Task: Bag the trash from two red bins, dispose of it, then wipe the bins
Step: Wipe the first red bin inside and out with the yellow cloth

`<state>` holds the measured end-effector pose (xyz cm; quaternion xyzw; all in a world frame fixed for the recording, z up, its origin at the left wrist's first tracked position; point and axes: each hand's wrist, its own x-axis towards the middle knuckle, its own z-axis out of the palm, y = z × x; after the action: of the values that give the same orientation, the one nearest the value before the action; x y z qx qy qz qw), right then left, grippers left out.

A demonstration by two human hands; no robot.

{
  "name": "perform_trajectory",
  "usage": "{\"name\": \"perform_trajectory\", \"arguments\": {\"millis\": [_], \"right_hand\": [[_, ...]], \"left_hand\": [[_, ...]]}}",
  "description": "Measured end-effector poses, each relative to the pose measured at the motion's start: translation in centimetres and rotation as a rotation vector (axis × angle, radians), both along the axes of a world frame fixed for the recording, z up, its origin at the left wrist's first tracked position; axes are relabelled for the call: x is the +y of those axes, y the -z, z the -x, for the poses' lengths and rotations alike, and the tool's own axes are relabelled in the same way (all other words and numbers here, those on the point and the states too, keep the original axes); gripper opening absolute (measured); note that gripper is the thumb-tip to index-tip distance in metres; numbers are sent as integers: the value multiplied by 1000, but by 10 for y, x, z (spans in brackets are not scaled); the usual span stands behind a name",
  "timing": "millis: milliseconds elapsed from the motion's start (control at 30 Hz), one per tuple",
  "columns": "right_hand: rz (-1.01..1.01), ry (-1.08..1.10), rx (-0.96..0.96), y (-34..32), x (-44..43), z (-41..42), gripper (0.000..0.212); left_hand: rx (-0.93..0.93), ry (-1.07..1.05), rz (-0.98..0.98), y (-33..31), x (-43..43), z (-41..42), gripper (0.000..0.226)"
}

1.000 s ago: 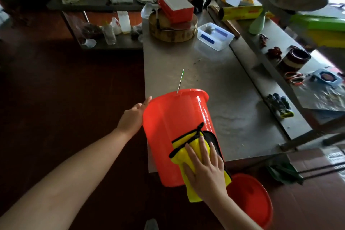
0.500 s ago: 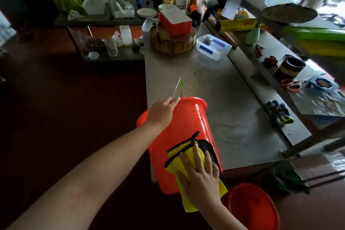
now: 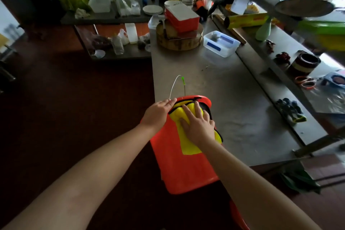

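Observation:
A red bin lies tilted against the near edge of the steel table, its rim pointing away from me and its wire handle sticking up. My left hand grips the bin at the left of its rim. My right hand presses a yellow cloth with black edging flat on the bin's upper side, near the rim. A second red bin shows only as a sliver on the floor below my right forearm.
A round wooden block with a red box on it and a clear plastic tub stand at the table's far end. Dark gloves lie on the ledge at the right. A low shelf with bottles stands at the back left.
My right hand has slid the cloth up the bin's side from its lower part to near the rim. My left hand went from the bin's side to its rim.

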<state>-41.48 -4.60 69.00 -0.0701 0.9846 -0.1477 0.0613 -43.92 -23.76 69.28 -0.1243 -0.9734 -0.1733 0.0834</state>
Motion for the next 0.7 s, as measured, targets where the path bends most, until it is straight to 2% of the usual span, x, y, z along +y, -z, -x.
{"name": "perform_trajectory", "arguments": {"millis": [233,400,467,567,633,700], "right_hand": [[28,-34,69,21,27,-78,64],[11,-97,152,45,56,-142,61],[8,-123,160,48,58,-151,60],[2,-137,165,44,51,-157,60],[-1,-141,175,43,45,-160,60],[-10,-147,183,43,41,-163,59]], "left_hand": [[-5,-48,-32,4,-9,-7,76],[1,-97,-59,12,-22,-23,71],[9,-147,-105,12,-25,-31,62],[247,-227,-38,7,-22,-36,37],[428,-200,15,-4,-12,-27,21],[424,-103,19,-19,5,-14,20]]}}
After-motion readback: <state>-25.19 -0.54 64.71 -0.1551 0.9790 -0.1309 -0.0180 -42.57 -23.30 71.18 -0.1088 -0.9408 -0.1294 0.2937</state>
